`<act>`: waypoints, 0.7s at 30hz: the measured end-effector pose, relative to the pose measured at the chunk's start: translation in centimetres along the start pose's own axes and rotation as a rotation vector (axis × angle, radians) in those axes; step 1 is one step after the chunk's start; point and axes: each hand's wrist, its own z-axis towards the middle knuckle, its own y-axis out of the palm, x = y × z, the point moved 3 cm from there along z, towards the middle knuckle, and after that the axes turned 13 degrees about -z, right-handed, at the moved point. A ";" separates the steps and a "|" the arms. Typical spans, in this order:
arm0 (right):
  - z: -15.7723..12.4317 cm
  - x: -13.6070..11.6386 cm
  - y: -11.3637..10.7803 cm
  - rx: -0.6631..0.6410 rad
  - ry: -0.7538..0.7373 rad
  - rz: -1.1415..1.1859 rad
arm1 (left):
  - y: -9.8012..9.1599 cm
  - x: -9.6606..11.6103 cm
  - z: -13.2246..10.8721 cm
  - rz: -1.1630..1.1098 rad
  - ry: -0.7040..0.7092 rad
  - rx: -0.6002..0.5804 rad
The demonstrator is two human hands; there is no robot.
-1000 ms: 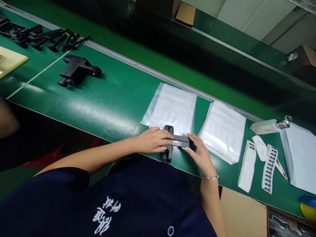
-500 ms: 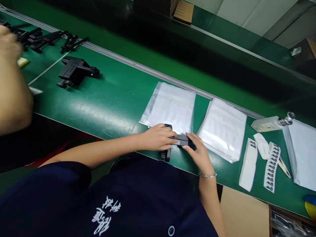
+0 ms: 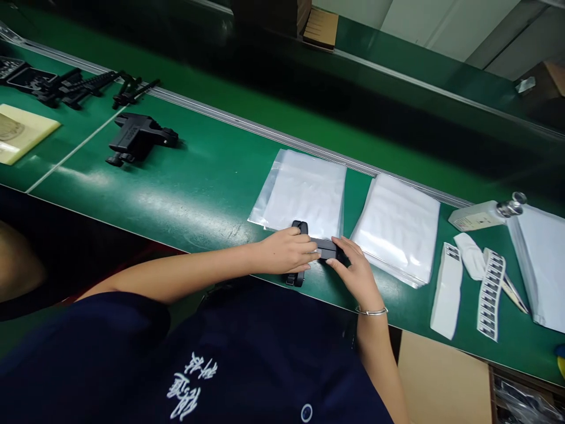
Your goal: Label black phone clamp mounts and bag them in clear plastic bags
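Observation:
A black plastic bracket (image 3: 327,249) lies at the front edge of the green bench, on its long side across my body. My left hand (image 3: 289,250) is over its crosspiece, the fingers bent onto the body next to a small pale patch, perhaps a label. My right hand (image 3: 355,268) grips the bracket's right end between thumb and fingers. Part of the bracket is hidden under my left hand. Just behind it is a stack of clear plastic bags (image 3: 309,188). A second bag stack (image 3: 399,229) lies to the right of my right hand.
Another black bracket (image 3: 139,136) rests on the left, before several black parts (image 3: 75,85) and a yellow pad (image 3: 26,132). At right are a pump bottle (image 3: 479,216), label strips (image 3: 491,294), tweezers (image 3: 515,294) and white sheets (image 3: 545,259). A co-worker's arm (image 3: 20,262) shows at far left.
The co-worker's arm has drawn back from the bench at left, uncovering the yellow pad. My hands stay on the bracket with barely any movement; the view has shifted slightly.

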 end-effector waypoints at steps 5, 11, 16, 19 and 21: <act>0.1 0.0 0.3 -0.003 0.003 -0.014 | -0.2 -0.2 -1.1 0.018 -0.038 0.025; -1.2 -1.9 -3.3 0.228 -0.018 0.171 | -0.8 1.3 1.2 -0.426 -0.229 0.270; -1.0 -6.7 -6.7 0.515 -0.006 0.643 | 1.1 6.5 6.5 -1.630 -0.129 0.429; -0.3 -8.9 -6.8 0.634 -0.071 0.642 | 3.1 9.6 8.6 -1.953 -0.097 0.359; -0.3 -9.1 -7.0 0.786 -0.146 0.446 | 4.2 10.4 8.7 -1.866 -0.185 0.230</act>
